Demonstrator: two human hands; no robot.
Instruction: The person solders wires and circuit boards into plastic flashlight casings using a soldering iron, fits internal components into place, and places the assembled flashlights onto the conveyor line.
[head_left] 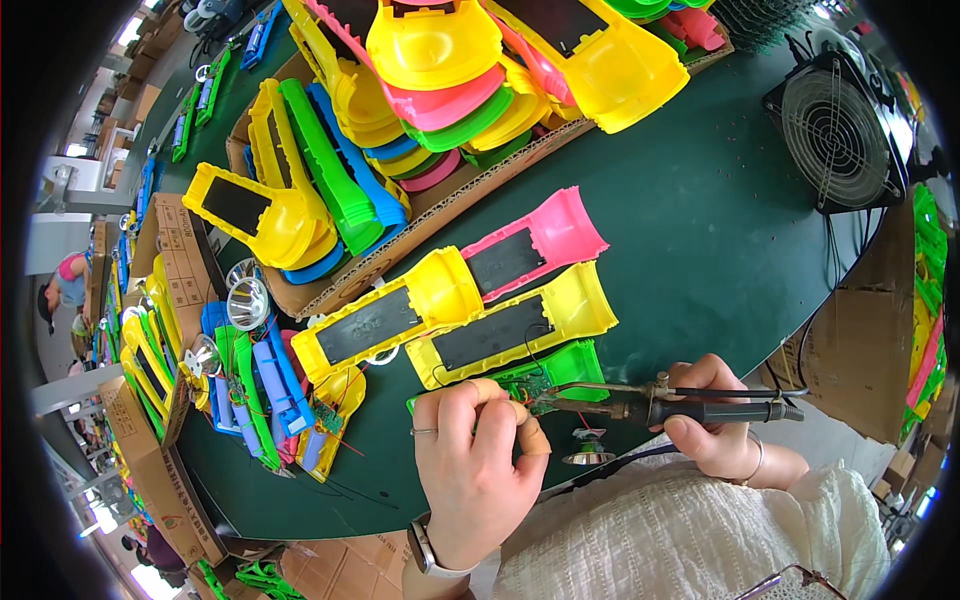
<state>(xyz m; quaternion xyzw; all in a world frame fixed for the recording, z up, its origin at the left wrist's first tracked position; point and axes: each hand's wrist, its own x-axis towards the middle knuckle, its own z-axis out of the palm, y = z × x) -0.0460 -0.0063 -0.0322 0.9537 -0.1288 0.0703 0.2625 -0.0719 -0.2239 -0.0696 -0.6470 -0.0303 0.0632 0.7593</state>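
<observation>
My right hand is wrapped round the black handle of a soldering iron with a thin metal tube along it. Its tip points left, at a small green circuit board on a green plastic housing. Close by on the left, my left hand is closed in a pinch over the housing, tape-like covers on some fingertips. Whatever those fingers hold is hidden. A silver lamp reflector lies just below the iron. Beyond the board are two yellow housings and a pink housing with dark panels.
A cardboard box heaped with coloured housings takes up the far side of the green table. A black fan stands far right. At left, housings with purple cylinders, wires and reflectors are piled near another carton.
</observation>
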